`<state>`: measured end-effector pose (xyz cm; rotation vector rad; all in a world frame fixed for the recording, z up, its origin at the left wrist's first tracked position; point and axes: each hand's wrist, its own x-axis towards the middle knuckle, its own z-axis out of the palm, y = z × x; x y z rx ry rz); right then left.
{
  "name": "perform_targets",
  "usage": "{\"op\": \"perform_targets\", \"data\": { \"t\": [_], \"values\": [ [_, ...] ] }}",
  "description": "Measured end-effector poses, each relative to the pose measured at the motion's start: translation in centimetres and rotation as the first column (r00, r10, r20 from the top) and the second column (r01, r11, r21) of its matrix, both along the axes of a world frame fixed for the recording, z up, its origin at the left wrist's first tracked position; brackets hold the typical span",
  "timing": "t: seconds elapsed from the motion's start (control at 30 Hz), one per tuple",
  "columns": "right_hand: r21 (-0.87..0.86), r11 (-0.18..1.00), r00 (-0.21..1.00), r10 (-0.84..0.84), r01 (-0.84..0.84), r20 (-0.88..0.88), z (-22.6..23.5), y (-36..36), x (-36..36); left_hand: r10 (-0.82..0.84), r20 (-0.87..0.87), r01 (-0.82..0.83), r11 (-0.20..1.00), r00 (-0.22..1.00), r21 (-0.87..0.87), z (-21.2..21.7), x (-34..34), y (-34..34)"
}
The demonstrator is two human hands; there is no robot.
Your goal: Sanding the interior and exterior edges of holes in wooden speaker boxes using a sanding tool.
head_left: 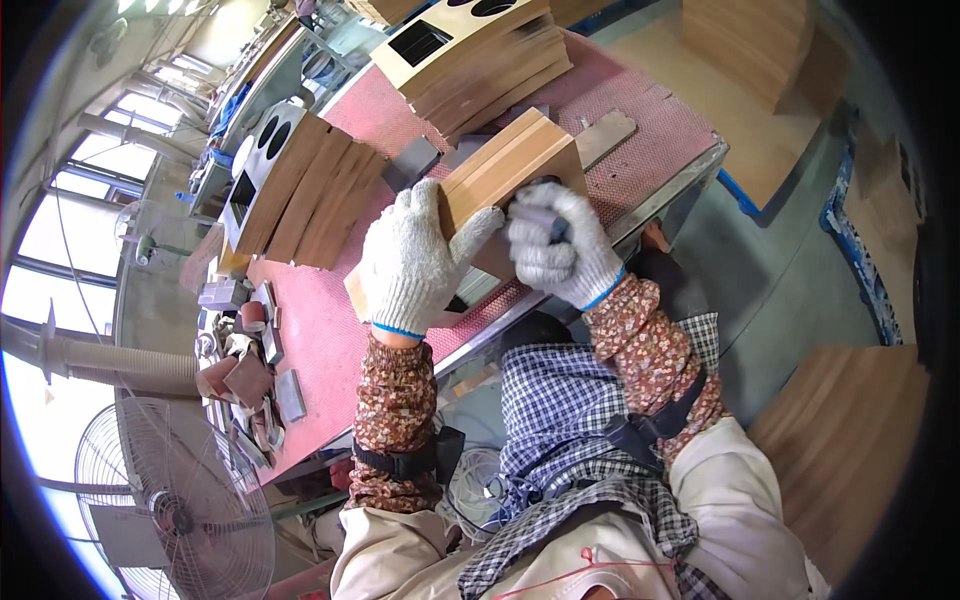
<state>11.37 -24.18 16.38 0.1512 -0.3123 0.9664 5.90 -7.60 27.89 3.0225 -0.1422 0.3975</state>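
Both hands wear white knit gloves. My left hand grips the near side of a stack of thin wooden panels standing tilted on the red-topped workbench. My right hand is closed on a small dark grey block pressed against the front face of the panels, close to a dark cut-out. Floral sleeve covers run up both forearms.
More stacks of cut-out wooden panels lean at the bench's left and lie at its back. Grey blocks and sanding scraps sit at the bench's left end. A floor fan stands lower left. Wood stacks stand right and top right.
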Motion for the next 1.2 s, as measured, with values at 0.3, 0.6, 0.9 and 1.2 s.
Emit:
{"op": "perform_targets", "data": {
  "t": [0.3,0.6,0.9,1.2],
  "values": [
    [-0.663,0.484,0.759,-0.004,0.571,0.651,-0.4,-0.8,0.1,0.017,0.003,-0.017,1.000,1.000,-0.013,-0.1,0.2,-0.1],
    [0.170,0.054,-0.096,0.964,0.984,0.250,5.9,-1.6,1.0,0.046,-0.077,-0.048,0.999,0.996,-0.016,0.4,-0.2,0.4],
    [0.290,0.087,-0.303,0.254,0.953,0.918,-2.7,-0.3,-0.4,-0.022,0.061,0.024,1.000,0.998,-0.021,-0.9,0.4,0.9],
    [0.137,0.015,-0.059,0.944,0.990,0.325,6.5,-2.5,0.4,0.024,0.015,-0.023,0.999,1.000,-0.047,-0.2,0.0,1.1]
  ]
}}
